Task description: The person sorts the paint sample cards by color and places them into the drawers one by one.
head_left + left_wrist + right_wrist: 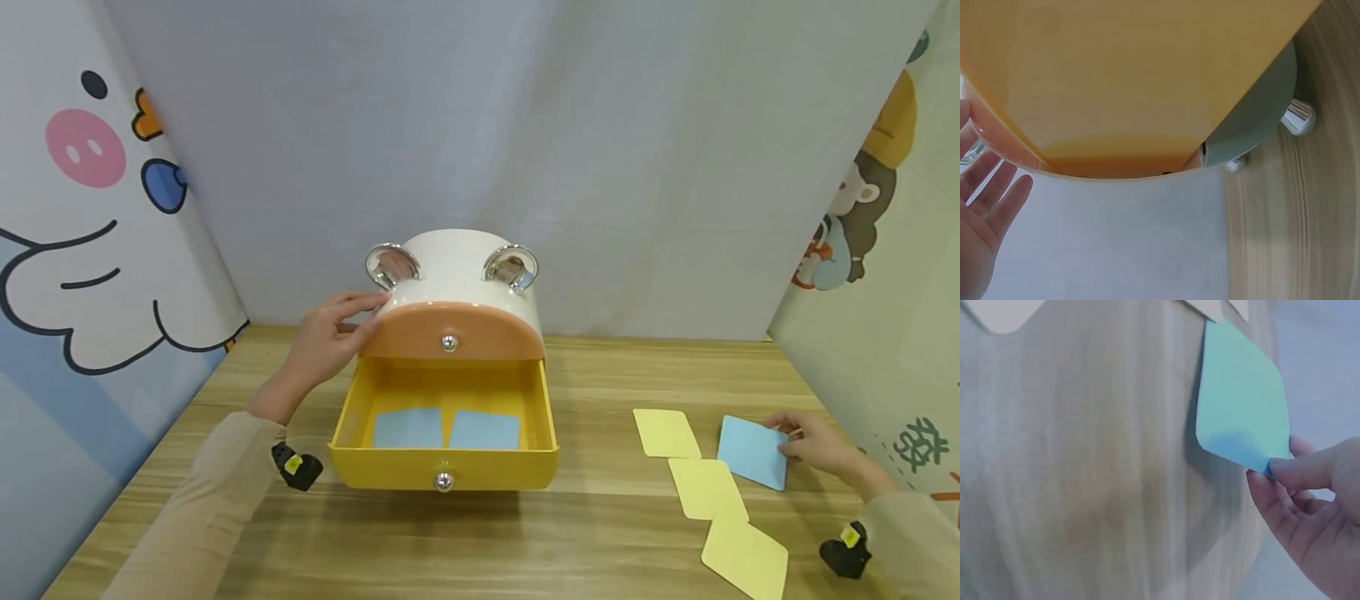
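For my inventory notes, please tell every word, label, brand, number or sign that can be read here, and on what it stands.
Readable text: none.
Blue cards, yellow cards and drawer unit: no lettering visible.
Yellow patches on wrist devices: any marks too small to read.
Dark green squiggle on the right wall: no readable word.

Access and Obstructions

You can enter the yellow drawer [495,470] from above. The white box [453,267] blocks access at its rear, and your left hand [326,335] occupies the box's left side. Bare table [596,475] between the drawer and the yellow cards [707,489] gives your right hand [817,447] a passage; the drawer's right wall stands across that path.
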`<act>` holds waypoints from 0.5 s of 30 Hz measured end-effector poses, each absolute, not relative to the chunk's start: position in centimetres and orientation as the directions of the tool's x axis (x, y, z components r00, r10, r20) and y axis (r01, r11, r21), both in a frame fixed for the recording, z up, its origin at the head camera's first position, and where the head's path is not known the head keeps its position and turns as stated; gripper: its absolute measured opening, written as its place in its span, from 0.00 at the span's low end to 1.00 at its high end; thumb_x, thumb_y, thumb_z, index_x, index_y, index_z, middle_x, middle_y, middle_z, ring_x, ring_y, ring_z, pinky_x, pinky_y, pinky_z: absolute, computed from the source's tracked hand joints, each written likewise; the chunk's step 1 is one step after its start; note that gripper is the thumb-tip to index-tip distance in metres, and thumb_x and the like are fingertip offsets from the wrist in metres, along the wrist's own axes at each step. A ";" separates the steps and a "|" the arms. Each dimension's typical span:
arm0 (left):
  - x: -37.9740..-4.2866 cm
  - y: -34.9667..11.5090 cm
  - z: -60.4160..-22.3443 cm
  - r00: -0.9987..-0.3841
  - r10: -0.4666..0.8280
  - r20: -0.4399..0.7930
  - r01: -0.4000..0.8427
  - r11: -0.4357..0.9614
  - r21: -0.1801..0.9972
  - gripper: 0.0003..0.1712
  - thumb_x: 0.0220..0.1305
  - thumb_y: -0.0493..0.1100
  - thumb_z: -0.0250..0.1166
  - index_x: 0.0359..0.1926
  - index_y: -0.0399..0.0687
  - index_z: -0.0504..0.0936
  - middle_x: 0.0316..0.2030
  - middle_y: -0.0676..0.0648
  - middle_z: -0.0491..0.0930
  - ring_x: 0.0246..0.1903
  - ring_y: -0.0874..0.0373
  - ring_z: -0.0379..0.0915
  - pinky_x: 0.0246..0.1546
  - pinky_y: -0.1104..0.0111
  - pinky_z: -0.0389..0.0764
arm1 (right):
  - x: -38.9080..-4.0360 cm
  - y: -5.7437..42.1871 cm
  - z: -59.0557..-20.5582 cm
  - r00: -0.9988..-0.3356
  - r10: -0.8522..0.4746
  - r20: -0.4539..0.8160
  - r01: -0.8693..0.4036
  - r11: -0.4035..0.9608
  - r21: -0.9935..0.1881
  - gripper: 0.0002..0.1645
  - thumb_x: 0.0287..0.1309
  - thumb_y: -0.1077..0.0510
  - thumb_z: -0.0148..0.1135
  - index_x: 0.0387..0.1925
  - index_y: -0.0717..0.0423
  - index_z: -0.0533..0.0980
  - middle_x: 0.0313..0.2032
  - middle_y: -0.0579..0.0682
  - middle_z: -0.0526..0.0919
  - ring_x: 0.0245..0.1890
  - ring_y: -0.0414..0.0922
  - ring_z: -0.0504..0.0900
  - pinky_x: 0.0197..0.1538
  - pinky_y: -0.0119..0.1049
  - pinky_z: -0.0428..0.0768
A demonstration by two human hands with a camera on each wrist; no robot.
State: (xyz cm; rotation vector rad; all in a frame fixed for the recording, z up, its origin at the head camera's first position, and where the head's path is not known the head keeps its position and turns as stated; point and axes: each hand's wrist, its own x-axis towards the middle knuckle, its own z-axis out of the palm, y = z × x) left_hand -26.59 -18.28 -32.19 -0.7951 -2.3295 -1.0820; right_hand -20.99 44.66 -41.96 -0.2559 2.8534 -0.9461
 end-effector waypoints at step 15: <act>-26.3 -18.3 -32.0 -0.737 0.310 0.600 0.659 0.524 0.539 0.18 0.60 0.36 0.60 0.52 0.39 0.77 0.47 0.41 0.76 0.45 0.47 0.74 0.37 0.57 0.81 | -21.9 43.5 -36.3 -0.986 -0.164 -0.025 -0.101 0.716 -0.691 0.20 0.60 0.72 0.43 0.51 0.84 0.60 0.42 0.64 0.69 0.31 0.28 0.71 0.33 0.31 0.82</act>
